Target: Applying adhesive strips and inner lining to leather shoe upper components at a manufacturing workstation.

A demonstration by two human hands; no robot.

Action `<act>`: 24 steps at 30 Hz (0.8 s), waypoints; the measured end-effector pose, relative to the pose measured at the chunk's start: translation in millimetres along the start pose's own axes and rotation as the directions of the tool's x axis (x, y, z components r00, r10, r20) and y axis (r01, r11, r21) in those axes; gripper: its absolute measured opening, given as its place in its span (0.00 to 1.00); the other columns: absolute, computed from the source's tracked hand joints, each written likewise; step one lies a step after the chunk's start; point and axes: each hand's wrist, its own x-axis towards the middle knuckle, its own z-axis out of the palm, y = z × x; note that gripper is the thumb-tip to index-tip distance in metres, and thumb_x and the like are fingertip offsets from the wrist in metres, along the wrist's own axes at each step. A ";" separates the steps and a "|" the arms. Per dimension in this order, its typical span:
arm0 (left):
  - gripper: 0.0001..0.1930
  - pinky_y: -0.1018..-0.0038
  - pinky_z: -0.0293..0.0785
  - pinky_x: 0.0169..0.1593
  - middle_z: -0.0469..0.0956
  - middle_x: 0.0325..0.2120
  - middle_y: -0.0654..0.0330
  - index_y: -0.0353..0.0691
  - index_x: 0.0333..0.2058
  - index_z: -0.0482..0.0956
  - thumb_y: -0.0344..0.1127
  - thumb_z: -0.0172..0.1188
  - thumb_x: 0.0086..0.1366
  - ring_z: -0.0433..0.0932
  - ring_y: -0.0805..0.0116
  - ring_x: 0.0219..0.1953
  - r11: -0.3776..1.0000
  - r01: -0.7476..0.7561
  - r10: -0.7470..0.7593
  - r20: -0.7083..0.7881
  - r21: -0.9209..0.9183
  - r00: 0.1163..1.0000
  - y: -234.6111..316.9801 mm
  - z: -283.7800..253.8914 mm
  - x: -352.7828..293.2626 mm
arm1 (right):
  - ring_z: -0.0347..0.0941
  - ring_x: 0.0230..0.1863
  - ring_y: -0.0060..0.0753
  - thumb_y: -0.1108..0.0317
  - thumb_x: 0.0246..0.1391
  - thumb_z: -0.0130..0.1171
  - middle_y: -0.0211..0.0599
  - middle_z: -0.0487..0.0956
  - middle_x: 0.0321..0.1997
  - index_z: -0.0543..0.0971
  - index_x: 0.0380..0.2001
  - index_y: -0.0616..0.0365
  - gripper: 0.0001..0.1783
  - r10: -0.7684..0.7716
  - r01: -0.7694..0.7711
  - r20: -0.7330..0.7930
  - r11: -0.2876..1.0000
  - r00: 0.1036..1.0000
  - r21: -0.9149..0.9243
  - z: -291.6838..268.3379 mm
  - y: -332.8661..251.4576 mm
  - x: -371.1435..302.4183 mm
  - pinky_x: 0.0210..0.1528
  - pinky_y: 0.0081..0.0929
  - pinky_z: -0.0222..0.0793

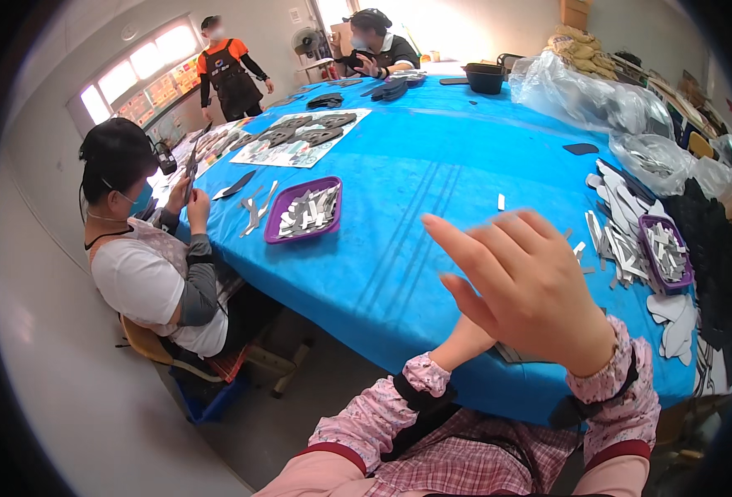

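My right hand (527, 290) is raised over the near part of the blue-covered table (382, 240). Its index finger and thumb stretch out apart, the other fingers are bent, and I see nothing in it. Behind it is my left hand (468, 341); only the wrist and back part show, and its fingers are hidden. Just beyond the right hand lies a small white strip (501, 201). A flat greyish piece (511, 356) shows partly beneath my hands at the table's near edge. To the right are loose grey and white strips (621, 248) and white shaped pieces (672, 323).
Purple baskets of strips stand left (270, 222) and right (687, 273). A co-worker (150, 257) sits at left, holding a dark piece. Others are at the far end. Dark cut shapes (287, 132) lie on printed paper; clear plastic bags (585, 95) sit far right.
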 end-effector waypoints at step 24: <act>0.33 0.71 0.71 0.40 0.77 0.33 0.58 0.40 0.60 0.59 0.38 0.62 0.58 0.76 0.67 0.33 0.802 0.578 -0.551 0.187 -0.152 0.813 17.1 -5.4 0.2 | 0.75 0.33 0.39 0.67 0.51 0.61 0.44 0.76 0.31 0.78 0.36 0.62 0.11 -0.281 -0.153 0.148 0.005 0.948 0.988 -1.5 -21.8 18.3 0.33 0.29 0.71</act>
